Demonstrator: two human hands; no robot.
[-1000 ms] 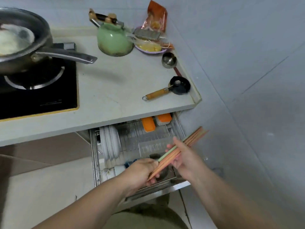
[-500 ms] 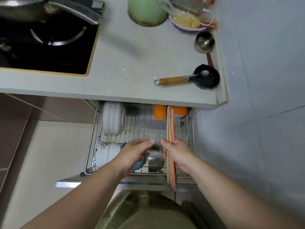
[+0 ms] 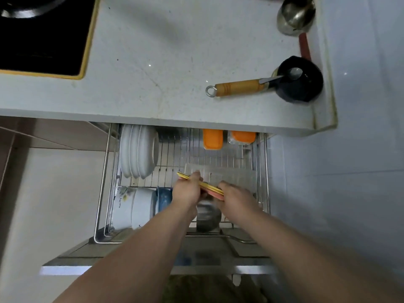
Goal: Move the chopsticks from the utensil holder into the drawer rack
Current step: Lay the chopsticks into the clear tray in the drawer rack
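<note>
A bundle of orange and yellow chopsticks [image 3: 208,186] lies nearly crosswise over the pulled-out wire drawer rack [image 3: 223,159], held at both ends. My left hand [image 3: 187,190] grips the bundle's left part, whose tips stick out beyond my fingers. My right hand [image 3: 236,199] closes on the right end. Below my hands a steel cup-like holder [image 3: 206,217] stands in the rack's front, blurred and partly hidden by them.
White plates [image 3: 137,150] stand on edge at the rack's back left, bowls [image 3: 140,207] at its front left, two orange-lidded boxes [image 3: 213,138] at the back. The counter [image 3: 153,62] overhangs the rack, bearing a black pot with wooden handle [image 3: 299,80], a steel cup [image 3: 295,15] and the hob [image 3: 43,33].
The chopsticks have swung from pointing front-to-back at the rack's right side to lying crosswise. My left hand has taken hold of them. The camera has moved closer to the drawer.
</note>
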